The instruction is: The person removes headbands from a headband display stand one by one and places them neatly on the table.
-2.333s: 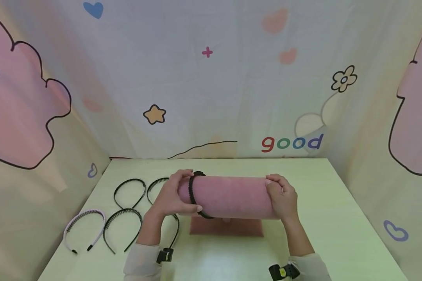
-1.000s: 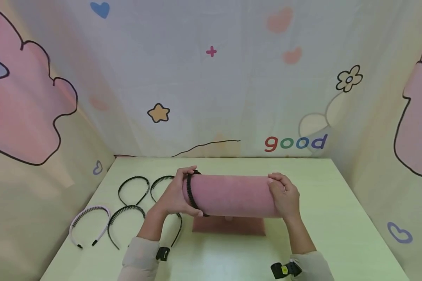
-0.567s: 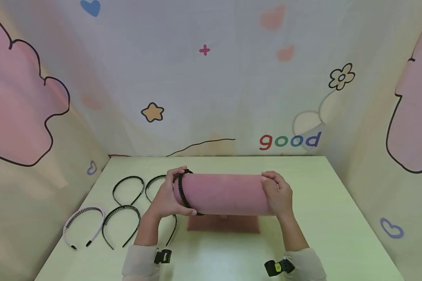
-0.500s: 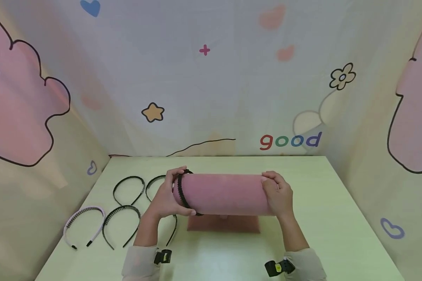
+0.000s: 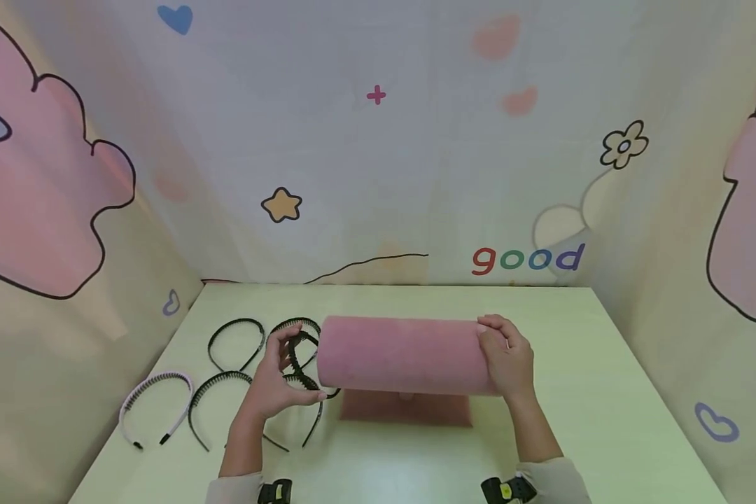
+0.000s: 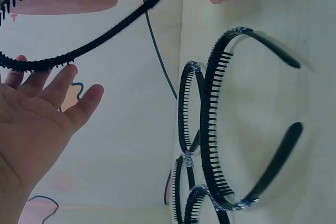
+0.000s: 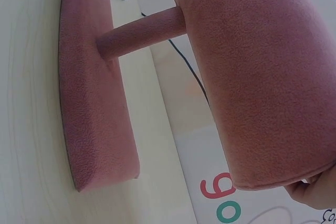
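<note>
A pink padded headband stand stands mid-table, its horizontal roll (image 5: 403,353) set on a short post above a flat base (image 5: 406,409). My right hand (image 5: 510,360) grips the roll's right end; the right wrist view catches only some fingers (image 7: 317,192) at that end. Just off the left end, my left hand (image 5: 267,385) holds a black toothed headband (image 6: 110,32) between thumb and fingers. In the left wrist view its fingers (image 6: 62,80) lie along the outside of the band, and the thumb is mostly cut off. The roll itself carries no band.
On the table's left lie a white headband (image 5: 123,409) and several black ones, among them one at the back (image 5: 236,321) and one nearer the front (image 5: 192,413). Some overlap behind my left hand. A printed curtain (image 5: 378,175) encloses the table's back and sides.
The black headband circled the roll's left part earlier. It slid left with my left hand and is now off the end. My right hand has kept its grip.
</note>
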`<state>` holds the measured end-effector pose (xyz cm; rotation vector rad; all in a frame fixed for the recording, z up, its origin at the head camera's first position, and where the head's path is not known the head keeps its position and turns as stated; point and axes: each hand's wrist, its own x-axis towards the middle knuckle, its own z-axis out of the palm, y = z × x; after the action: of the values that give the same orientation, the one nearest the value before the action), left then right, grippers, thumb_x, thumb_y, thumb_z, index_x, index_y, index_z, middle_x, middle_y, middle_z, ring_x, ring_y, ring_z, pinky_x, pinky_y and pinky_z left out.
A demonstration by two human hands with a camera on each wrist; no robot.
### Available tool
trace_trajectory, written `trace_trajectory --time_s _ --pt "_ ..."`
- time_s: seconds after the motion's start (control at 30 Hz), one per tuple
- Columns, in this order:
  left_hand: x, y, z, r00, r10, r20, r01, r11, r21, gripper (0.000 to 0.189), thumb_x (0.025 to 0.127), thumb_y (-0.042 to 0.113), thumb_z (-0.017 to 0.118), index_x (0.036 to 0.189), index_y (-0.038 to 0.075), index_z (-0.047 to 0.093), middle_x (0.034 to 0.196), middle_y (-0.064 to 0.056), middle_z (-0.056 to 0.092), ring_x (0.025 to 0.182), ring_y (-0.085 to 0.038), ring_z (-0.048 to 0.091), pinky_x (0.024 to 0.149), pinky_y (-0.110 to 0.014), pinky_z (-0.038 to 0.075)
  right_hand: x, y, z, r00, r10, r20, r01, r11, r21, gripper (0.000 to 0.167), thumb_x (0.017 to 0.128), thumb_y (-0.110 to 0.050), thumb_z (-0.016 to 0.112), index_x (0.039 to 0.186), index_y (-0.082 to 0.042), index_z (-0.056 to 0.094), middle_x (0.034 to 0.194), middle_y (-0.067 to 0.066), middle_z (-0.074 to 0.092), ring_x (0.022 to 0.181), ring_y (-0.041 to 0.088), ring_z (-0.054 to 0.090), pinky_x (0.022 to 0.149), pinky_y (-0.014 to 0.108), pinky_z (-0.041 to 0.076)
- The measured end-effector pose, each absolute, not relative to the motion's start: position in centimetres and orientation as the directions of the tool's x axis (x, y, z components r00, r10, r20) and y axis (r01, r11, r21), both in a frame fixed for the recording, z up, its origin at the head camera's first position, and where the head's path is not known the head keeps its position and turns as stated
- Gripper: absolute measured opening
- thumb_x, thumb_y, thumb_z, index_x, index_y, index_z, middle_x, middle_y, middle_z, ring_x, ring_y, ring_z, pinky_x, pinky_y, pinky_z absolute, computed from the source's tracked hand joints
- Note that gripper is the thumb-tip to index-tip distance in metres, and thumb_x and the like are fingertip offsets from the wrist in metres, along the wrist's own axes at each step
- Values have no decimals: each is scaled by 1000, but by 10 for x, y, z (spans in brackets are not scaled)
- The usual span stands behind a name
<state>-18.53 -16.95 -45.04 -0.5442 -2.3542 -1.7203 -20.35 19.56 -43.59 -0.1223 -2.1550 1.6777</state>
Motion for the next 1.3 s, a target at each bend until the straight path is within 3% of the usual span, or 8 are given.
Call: trace_trajectory --time_s 0.33,0.57,0.8,0.93,1.03,1.17,1.3 --pt "-153 -167 -466 -950 -15 310 291 310 905 103 52 6 91 138 8 34 142 -10 33 126 -34 34 96 -48 35 -203 196 -442 -921 304 244 -163 269 -949 22 90 -19 59 105 -5 67 116 7 60 107 14 50 89 33 35" --pt "-132 -159 -474 -925 -146 352 285 347 893 103 47 4 92 135 3 39 130 -12 42 111 -21 42 90 -31 37 -204 193 -446 -919 311 242 -160 268 -950 22 89 -18 58 105 -5 66 116 7 60 106 14 50 88 33 37" --pt "-123 -153 -494 -860 -251 445 344 359 868 102 48 1 90 138 4 41 134 -18 38 115 -23 38 88 -53 30 -199 190 -435 -912 310 268 -172 305 -937 22 89 -13 59 106 -2 67 117 10 60 108 16 51 89 27 35" --pt "-130 -161 -516 -838 -301 455 338 368 866 109 47 3 91 141 11 39 138 -12 31 121 -16 32 93 -55 29 -189 183 -414 -909 324 262 -163 302 -939 22 88 -7 57 106 4 65 117 16 59 109 21 51 90 26 35" --pt "-134 -170 -527 -834 -338 436 317 353 880 110 47 5 92 142 19 39 138 -7 26 125 -19 27 97 -54 27 -188 183 -410 -906 325 270 -171 303 -938 23 88 -8 57 105 5 64 116 18 59 109 22 51 89 26 35" --pt "-131 -179 -529 -850 -406 336 227 294 928 108 51 8 92 142 30 38 136 -2 22 123 -24 27 94 -60 27 -198 191 -424 -911 324 256 -154 307 -939 22 89 -13 59 105 -1 67 116 10 61 107 16 52 88 26 36" --pt "-129 -188 -531 -834 -471 286 174 267 948 112 53 10 91 145 30 31 137 -3 24 120 -30 31 88 -54 34 -206 196 -437 -912 324 253 -154 302 -941 21 89 -18 60 105 -6 68 114 4 62 108 12 51 91 29 35"
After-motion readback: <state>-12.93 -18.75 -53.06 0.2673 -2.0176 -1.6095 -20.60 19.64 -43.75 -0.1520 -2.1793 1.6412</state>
